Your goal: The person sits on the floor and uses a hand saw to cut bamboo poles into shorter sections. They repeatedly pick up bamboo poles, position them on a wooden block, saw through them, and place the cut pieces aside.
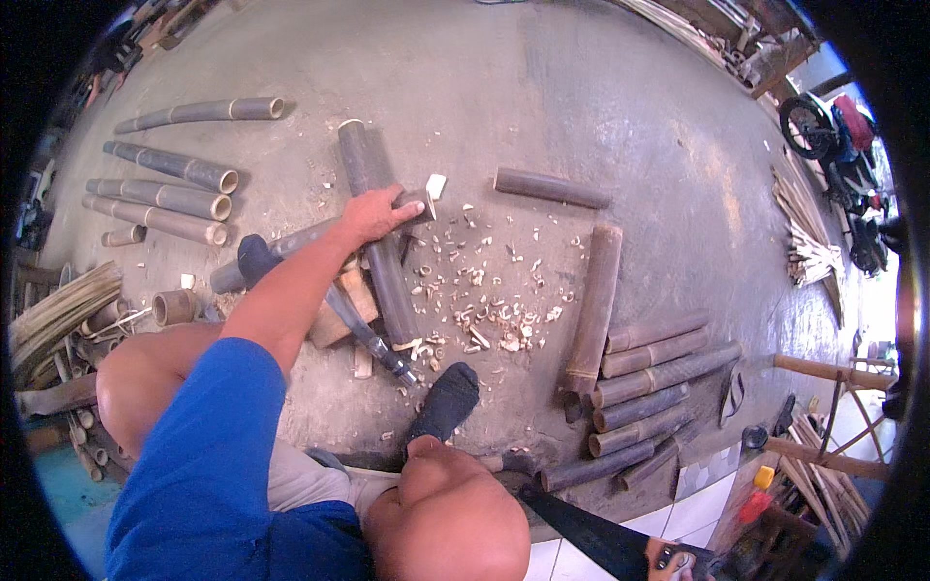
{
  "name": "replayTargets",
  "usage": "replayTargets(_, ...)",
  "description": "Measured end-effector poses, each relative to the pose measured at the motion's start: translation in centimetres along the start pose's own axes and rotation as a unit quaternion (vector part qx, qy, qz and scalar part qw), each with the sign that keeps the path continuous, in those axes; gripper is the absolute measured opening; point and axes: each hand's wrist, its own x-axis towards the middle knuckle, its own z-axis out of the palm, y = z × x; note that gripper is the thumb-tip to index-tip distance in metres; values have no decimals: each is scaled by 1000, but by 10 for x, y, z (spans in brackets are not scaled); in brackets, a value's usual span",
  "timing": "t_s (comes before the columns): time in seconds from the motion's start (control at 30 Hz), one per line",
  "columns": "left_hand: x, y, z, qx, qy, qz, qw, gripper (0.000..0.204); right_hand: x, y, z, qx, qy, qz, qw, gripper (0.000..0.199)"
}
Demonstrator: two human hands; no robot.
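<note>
My left hand [376, 215] is wrapped over the upper half of a dark bamboo tube [390, 286], its thumb pointing right. The tube slants across the floor in front of me, over a wooden block [356, 295]. Down at the lower right edge, my right hand [675, 566] closes around the handle of a handsaw [586, 526]. The saw's black blade points left, beside my knee. Between my feet lies a bladed tool [360, 332] with a dark handle, close to the tube. Part of my right hand is cut off by the picture's edge.
Pale shavings [499, 324] are scattered right of the tube. Several bamboo lengths [170, 198] lie at the left. More cut lengths [644, 402] are lined up at the right, near a long upright piece [594, 300]. A motorcycle [843, 145] stands far right.
</note>
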Motion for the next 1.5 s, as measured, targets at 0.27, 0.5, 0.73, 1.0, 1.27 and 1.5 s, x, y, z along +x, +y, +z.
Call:
replayTargets(0.27, -5, -4, -14, -42, 1, -21, 999, 76, -28, -150, 87, 497, 89, -156, 849, 51)
replayTargets(0.5, 4, -10, -16, -55, 17, -14, 998, 77, -16, -267, 172, 766, -89, -125, 624, 20)
replayTargets(0.73, 14, -16, -22, -79, -16, -1, 997, 74, -44, -368, 263, 467, -152, -307, 815, 43)
replayTargets(1.0, 15, -20, -24, -81, -25, 17, 996, 70, -70, -393, 313, 378, -197, -378, 822, 60)
replayTargets(1.27, 22, -28, -14, -85, -3, 42, 996, 65, -72, -370, 304, 312, -191, -454, 813, 62)
replayTargets(1.5, 23, -30, -11, -107, 32, 67, 991, 59, -66, -437, 332, 294, -217, -442, 819, 62)
